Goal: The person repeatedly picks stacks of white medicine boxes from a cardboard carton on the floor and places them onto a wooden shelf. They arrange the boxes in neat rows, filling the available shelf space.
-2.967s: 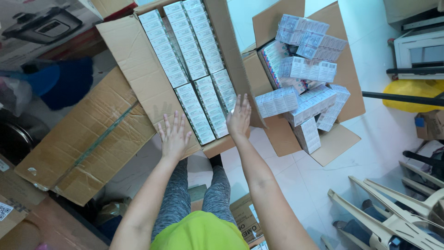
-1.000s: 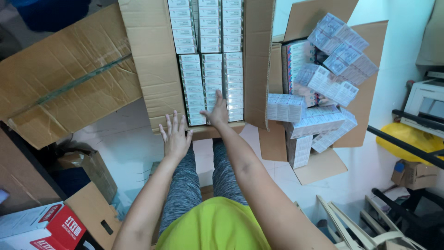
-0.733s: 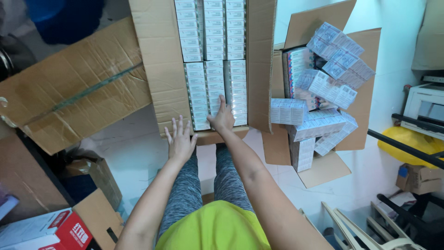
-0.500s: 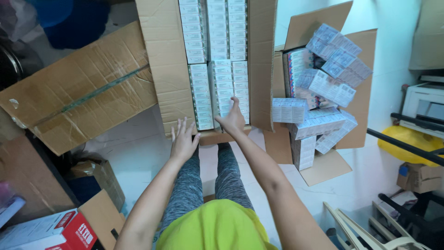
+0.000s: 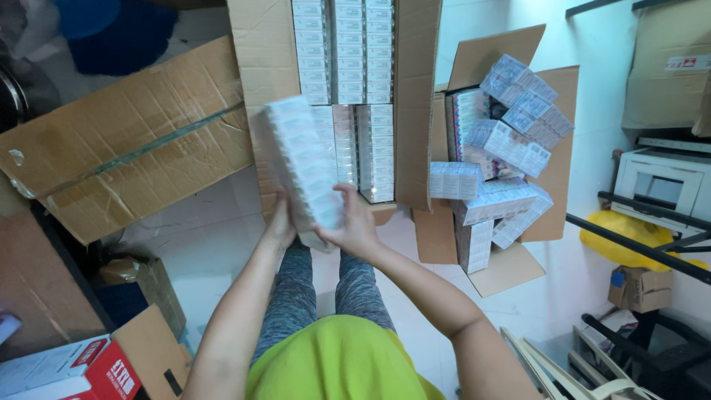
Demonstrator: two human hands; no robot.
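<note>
I grip a shrink-wrapped pack of small white boxes (image 5: 305, 167) between my left hand (image 5: 280, 226) and right hand (image 5: 354, 226), fingers clamped on its near end, lifted above the open carton (image 5: 415, 111) at twelve o'clock.

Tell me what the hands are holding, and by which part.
Both hands, left hand and right hand, grip a long wrapped pack of white boxes at its near end.
</note>
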